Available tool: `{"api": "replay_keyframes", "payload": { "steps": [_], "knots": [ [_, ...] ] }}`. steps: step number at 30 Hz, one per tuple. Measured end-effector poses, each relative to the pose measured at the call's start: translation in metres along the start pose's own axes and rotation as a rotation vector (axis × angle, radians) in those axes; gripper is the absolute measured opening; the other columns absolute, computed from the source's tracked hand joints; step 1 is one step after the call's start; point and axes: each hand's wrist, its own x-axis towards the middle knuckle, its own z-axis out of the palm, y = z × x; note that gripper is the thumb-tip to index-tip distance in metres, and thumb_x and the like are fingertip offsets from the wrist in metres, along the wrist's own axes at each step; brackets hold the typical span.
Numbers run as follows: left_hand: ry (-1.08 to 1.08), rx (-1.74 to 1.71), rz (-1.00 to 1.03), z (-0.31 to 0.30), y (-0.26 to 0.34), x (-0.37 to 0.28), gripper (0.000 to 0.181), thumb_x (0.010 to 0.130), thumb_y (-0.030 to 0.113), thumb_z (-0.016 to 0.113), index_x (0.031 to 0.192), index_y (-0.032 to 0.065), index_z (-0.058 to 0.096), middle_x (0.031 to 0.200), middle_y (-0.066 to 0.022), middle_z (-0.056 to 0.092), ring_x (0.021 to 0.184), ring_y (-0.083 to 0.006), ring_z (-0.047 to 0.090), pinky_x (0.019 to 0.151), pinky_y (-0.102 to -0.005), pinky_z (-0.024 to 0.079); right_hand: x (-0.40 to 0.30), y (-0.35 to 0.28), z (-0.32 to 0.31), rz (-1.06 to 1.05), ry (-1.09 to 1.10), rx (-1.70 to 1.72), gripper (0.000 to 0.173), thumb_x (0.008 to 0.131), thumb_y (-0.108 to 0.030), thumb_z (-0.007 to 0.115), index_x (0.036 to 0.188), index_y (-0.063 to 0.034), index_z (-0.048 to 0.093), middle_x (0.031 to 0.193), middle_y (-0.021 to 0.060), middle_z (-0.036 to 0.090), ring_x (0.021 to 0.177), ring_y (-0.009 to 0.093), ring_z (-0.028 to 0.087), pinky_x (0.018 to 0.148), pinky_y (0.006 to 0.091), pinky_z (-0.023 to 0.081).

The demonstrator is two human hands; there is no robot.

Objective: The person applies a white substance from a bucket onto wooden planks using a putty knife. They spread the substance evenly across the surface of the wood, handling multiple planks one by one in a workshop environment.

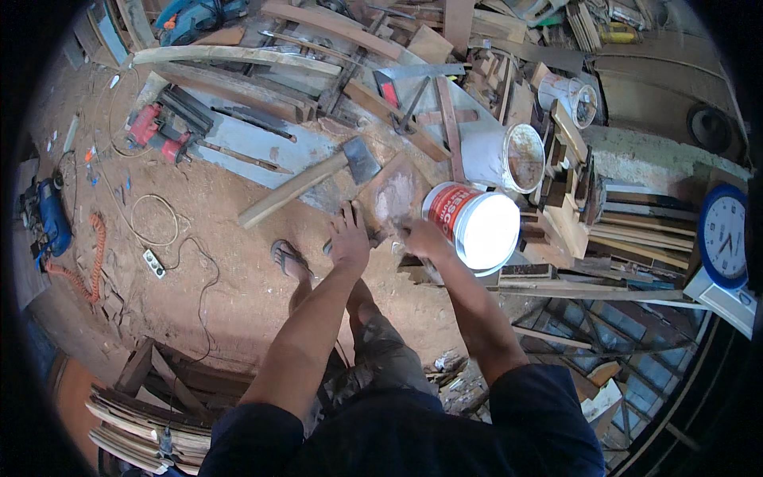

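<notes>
My left hand (349,243) lies with its fingers spread on the near edge of a brown wooden board (372,200), holding nothing. A pale, powdery patch (394,194) covers part of that board. Just right of it, my right hand (428,239) is closed around a blurred hand tool (431,272), whose exact kind I cannot make out. Beside this hand stands a red and white putty bucket (456,208) with a bright white lid. Beyond my left hand rests a sledgehammer (362,160), its thick wooden handle pointing back to the left.
An open white bucket (486,156) stands behind the putty bucket. Left lie a red nail gun (158,134), a power strip (154,263) with loose cables, and a blue power tool (55,217). Stacked timber (644,229) and a blue-rimmed clock (724,235) are at right.
</notes>
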Motion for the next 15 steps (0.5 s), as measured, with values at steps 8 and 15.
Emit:
{"api": "replay_keyframes", "payload": {
  "steps": [8, 15],
  "knots": [
    [0.008, -0.002, 0.035, -0.010, 0.004, 0.005, 0.115, 0.081, 0.055, 0.077, 0.163, 0.0004, 0.017, 0.167, -0.0181, 0.024, 0.146, -0.0373, 0.034, 0.116, -0.0556, 0.030, 0.006, -0.003, 0.048, 0.029, 0.404, 0.406, 0.047, 0.101, -0.032, 0.062, 0.144, -0.0114, 0.058, 0.106, 0.0320, 0.069, 0.101, 0.048, 0.068, 0.088, 0.0520, 0.053],
    [-0.097, -0.012, 0.002, -0.016, 0.003, 0.007, 0.119, 0.080, 0.059, 0.078, 0.164, 0.0021, 0.015, 0.168, -0.0182, 0.023, 0.149, -0.0360, 0.031, 0.116, -0.0563, 0.029, -0.031, 0.008, 0.056, -0.021, 0.343, 0.327, 0.042, 0.100, -0.026, 0.062, 0.139, -0.0116, 0.061, 0.096, 0.0295, 0.069, 0.092, 0.048, 0.067, 0.082, 0.0545, 0.052]
  ]
}}
